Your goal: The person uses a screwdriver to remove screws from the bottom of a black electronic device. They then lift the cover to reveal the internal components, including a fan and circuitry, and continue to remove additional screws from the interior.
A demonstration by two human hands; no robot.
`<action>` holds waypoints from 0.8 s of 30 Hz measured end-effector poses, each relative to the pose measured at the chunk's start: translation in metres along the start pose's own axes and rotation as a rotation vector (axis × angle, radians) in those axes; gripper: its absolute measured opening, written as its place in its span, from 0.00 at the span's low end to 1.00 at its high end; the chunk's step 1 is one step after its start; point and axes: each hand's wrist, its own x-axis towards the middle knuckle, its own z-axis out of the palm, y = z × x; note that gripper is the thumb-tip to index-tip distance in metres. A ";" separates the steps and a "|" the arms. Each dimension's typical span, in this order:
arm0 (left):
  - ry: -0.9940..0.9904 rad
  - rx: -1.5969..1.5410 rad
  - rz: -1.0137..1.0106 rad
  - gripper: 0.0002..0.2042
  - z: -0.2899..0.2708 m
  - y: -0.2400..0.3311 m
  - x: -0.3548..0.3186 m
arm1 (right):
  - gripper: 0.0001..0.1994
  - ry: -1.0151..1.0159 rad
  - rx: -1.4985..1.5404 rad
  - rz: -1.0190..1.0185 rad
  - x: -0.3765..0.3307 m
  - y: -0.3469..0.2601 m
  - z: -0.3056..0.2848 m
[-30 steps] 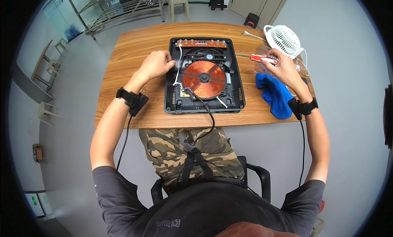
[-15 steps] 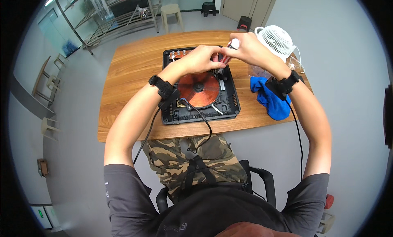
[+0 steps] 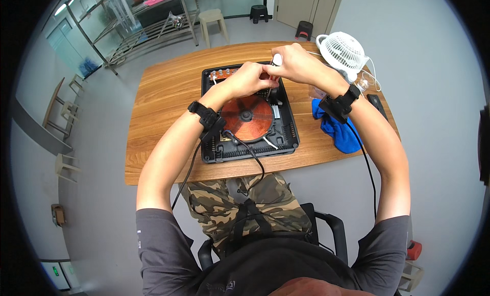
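On the table lies an opened induction cooker (image 3: 293,127), a black square housing with a round copper coil (image 3: 247,125) in its middle. Over its far right part, my right hand (image 3: 292,63) is closed round a small white-ended object with red and dark parts (image 3: 277,59); I cannot make out its kind. My left hand (image 3: 250,80) meets it there, fingers pinched at the object's lower part. Whatever the object's lower end touches is hidden behind the fingers. An orange-brown circuit board (image 3: 220,75) shows at the cooker's far left corner.
Right of the cooker lie a blue cloth (image 3: 339,132) and, behind it, a white fan (image 3: 343,51) with its cord. A dark handheld object (image 3: 376,105) rests near the right table edge. A black cable (image 3: 255,155) trails from the cooker over the wooden table's (image 3: 163,127) near edge.
Both hands remain together over the cooker's far right. The white-ended object has shifted slightly left and stands more upright. The view has moved a little.
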 end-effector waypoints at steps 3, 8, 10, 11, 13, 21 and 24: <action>-0.009 0.020 -0.012 0.14 0.000 0.002 0.001 | 0.25 -0.008 0.010 -0.011 0.000 0.001 -0.003; -0.020 0.030 -0.032 0.15 -0.002 0.003 0.000 | 0.25 0.035 0.003 -0.054 -0.001 0.004 0.000; -0.018 0.023 -0.016 0.15 -0.001 0.001 0.001 | 0.25 0.028 -0.003 -0.046 -0.001 0.003 -0.001; -0.017 0.017 -0.014 0.15 -0.002 0.000 0.002 | 0.25 0.029 -0.001 -0.039 -0.001 0.003 -0.001; -0.015 -0.001 -0.019 0.15 0.000 -0.001 0.001 | 0.25 0.022 0.000 -0.034 0.000 0.003 0.001; 0.011 0.032 0.005 0.13 0.000 0.001 -0.001 | 0.25 -0.006 -0.015 -0.079 0.002 0.008 0.002; 0.017 0.046 -0.010 0.12 -0.001 0.011 -0.002 | 0.26 -0.015 -0.066 -0.081 0.003 0.010 0.003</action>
